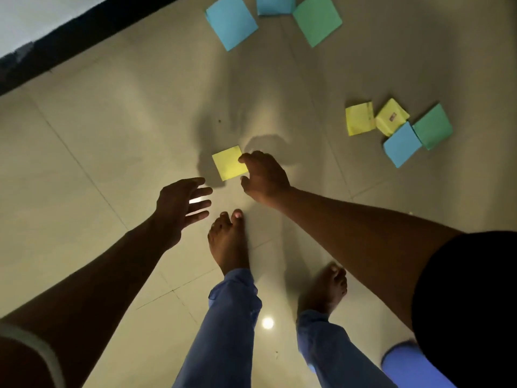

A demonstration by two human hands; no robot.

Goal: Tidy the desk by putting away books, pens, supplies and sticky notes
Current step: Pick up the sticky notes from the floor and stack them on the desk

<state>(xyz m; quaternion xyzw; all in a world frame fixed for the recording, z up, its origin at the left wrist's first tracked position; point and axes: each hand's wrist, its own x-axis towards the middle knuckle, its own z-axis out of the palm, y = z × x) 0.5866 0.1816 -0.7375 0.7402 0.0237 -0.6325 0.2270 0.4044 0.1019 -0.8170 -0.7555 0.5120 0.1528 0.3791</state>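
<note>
A yellow sticky note (228, 162) lies on the tiled floor just ahead of my feet. My right hand (265, 175) reaches down to its right edge, fingers curled, fingertip and thumb touching the note's side. My left hand (181, 204) hovers to the lower left of the note with fingers spread and holds nothing. Further notes lie scattered: two yellow ones (375, 117), a blue one (402, 144) and a green one (433, 126) at right, and two blue notes (231, 21) and a green note (317, 19) at the top.
My bare feet (228, 242) and blue-jeaned legs stand on the beige floor tiles (98, 152) directly below the hands. A dark skirting edge (70, 43) runs along the upper left. A blue object (411, 365) shows at the bottom right.
</note>
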